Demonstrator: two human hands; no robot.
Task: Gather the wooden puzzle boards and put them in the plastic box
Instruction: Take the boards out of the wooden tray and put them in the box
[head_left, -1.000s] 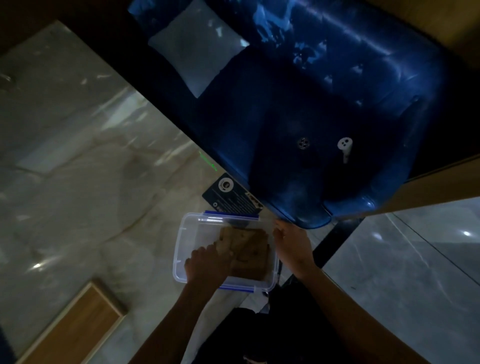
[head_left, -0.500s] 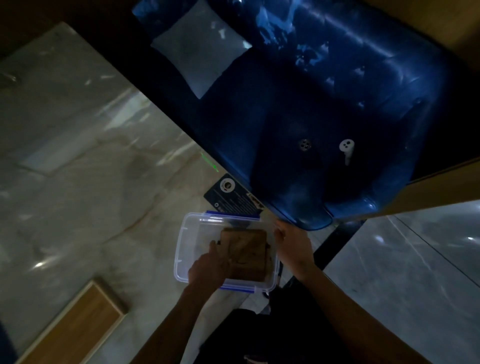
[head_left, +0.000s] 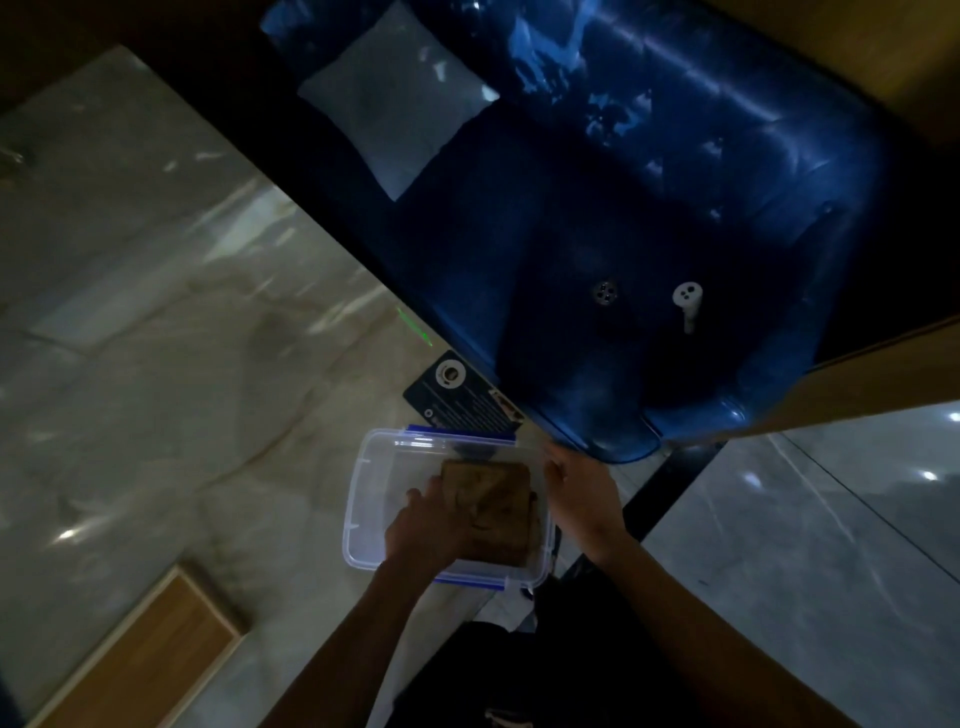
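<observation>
A clear plastic box (head_left: 358, 499) with blue clips stands on the marble table in dim light. A stack of brown wooden puzzle boards (head_left: 493, 504) lies flat in its right half. My left hand (head_left: 421, 535) reaches into the box, and its fingers grip the left edge of the boards. My right hand (head_left: 584, 493) holds the box's right rim. The left half of the box shows only its bare bottom.
A dark printed card (head_left: 462, 400) lies just beyond the box. A flat wooden panel (head_left: 140, 660) sits at the table's lower left. A blue sofa (head_left: 623, 208) with a pale cushion (head_left: 395, 98) and a small white object (head_left: 688, 301) stands behind the table.
My left hand has slid from the top of the boards back to their left edge, uncovering them. My right hand has stayed on the rim.
</observation>
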